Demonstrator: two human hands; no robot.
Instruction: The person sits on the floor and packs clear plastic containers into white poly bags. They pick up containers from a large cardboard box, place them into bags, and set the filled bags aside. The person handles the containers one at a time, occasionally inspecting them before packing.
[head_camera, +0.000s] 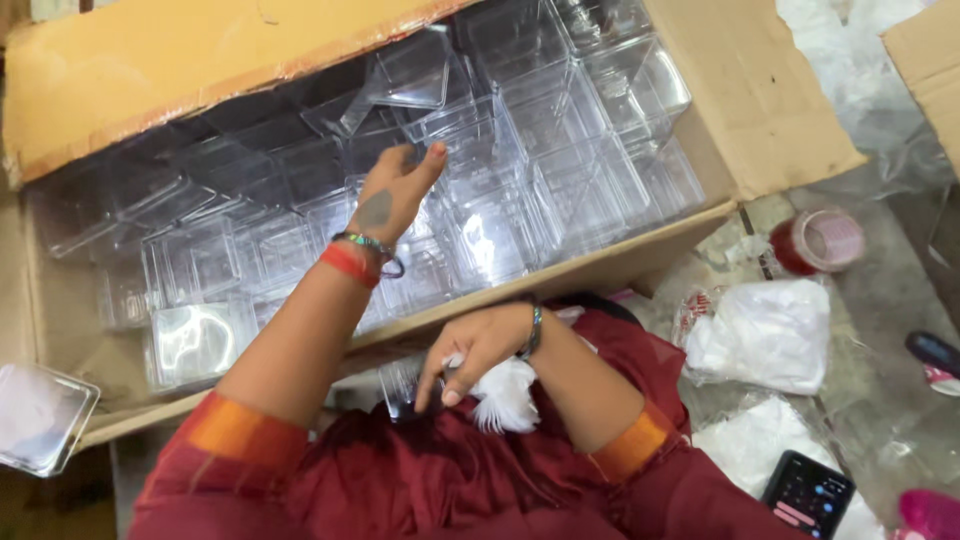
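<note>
Reaching into the big cardboard box (760, 90), my left hand (392, 195) is spreading its fingers wide over the clear plastic boxes (560, 190) at twelve o'clock. My right hand (478, 345) is pinching a white fluffy thing (510, 395) on my lap, at six o'clock.

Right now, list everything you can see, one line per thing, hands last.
cardboard box: one, brown, open, top of view.
clear plastic boxes: many, transparent, packed inside the cardboard box.
loose clear container: one, transparent, left edge, outside the box.
white feathery tuft: one, white, on the lap.
red jar: one, red, on its side, right of the box.
white bags: two, white, floor at right.
phone: one, black, bottom right.
left hand: reaching into the box, fingers on a clear box.
right hand: over the lap, at the tuft.
</note>
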